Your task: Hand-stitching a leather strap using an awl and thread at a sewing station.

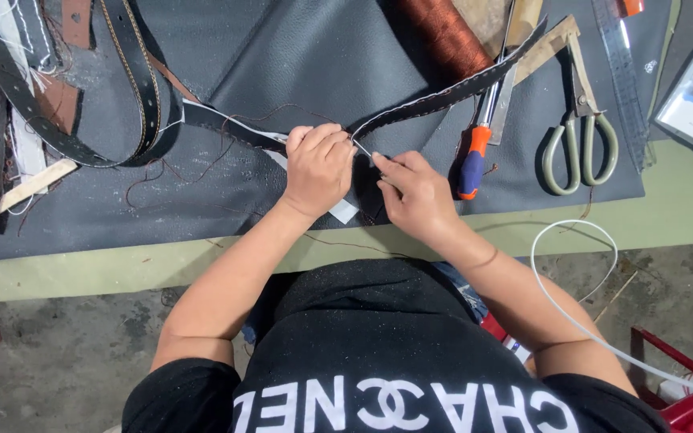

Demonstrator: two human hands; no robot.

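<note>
A long black leather strap (443,95) with stitched edges runs across the dark leather sheet (314,56) on the table. My left hand (318,167) is closed around the strap near its bend, pressing it down. My right hand (415,192) sits just to the right, its fingertips pinching something thin, likely a needle or thread, at the strap's edge (365,149). Brown thread (194,164) trails loose over the sheet to the left. A white strip (345,211) pokes out from under my left hand.
A screwdriver with an orange and blue handle (472,160) and scissors (579,136) lie to the right. A spool of brown thread (447,36) and a metal ruler (623,72) lie behind. More straps (134,72) pile at the left. A white cable (571,313) hangs by the table edge.
</note>
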